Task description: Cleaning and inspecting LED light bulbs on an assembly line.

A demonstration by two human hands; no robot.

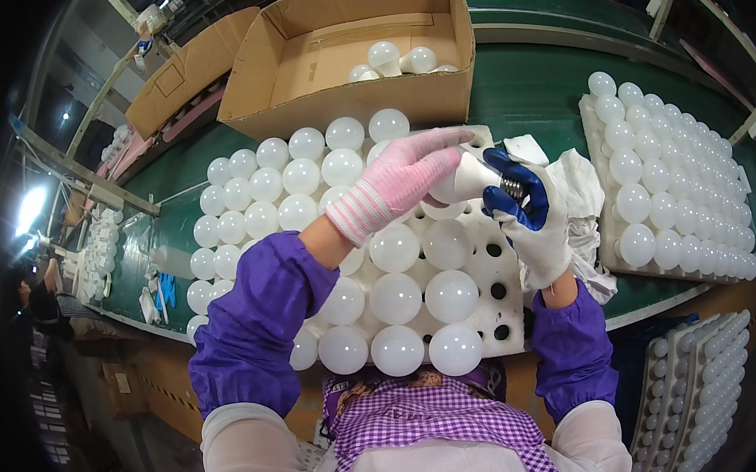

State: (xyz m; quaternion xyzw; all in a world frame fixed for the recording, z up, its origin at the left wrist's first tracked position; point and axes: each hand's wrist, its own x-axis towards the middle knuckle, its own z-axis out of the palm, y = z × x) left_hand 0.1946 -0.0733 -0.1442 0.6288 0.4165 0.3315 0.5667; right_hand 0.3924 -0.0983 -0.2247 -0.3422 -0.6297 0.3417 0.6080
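A white light bulb point(471, 178) is held sideways above the tray, its metal screw base pointing right. My left hand point(405, 181), in a pink knit glove, is closed round the rounded end, which it partly hides. At the other end, the blue-coated fingers of my white-gloved right hand point(532, 213) grip around the screw base. Beneath my hands lies a pale tray point(512, 306) with rows of bulbs standing globe-up point(397, 299). Along its right side, several round holes show without bulbs.
Behind the tray, an open cardboard box point(342, 65) holds several loose bulbs point(383, 56). A crumpled white cloth point(580, 215) lies beside my right hand. Another full bulb tray point(604, 179) sits on the green bench point(524, 80) at right. More bulb trays point(698, 381) stand lower right.
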